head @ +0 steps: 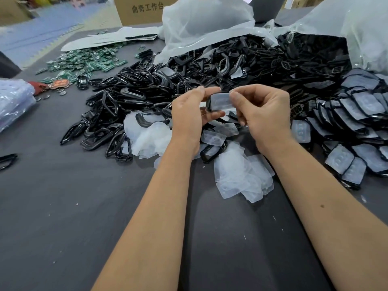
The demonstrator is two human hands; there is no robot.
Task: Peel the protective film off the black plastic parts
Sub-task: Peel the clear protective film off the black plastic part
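Between both hands, above the table, I hold a small black plastic part (pixel 209 103) whose face is covered by a cloudy protective film (pixel 220 102). My left hand (pixel 190 114) grips the part's left end between thumb and fingers. My right hand (pixel 262 114) pinches the film at its right edge with thumb and forefinger. Below my hands lie several peeled films (pixel 241 175) in loose heaps. A row of film-covered parts (pixel 357 114) lies at the right. Bare black frames (pixel 117 106) are piled at the left.
A big heap of black parts (pixel 262 59) spills from clear plastic bags (pixel 205 22) at the back. Green circuit boards (pixel 88 61) lie at the far left, behind them a cardboard box (pixel 138 9). A folded plastic bag (pixel 14 99) sits at the left edge of the grey table (pixel 63 206).
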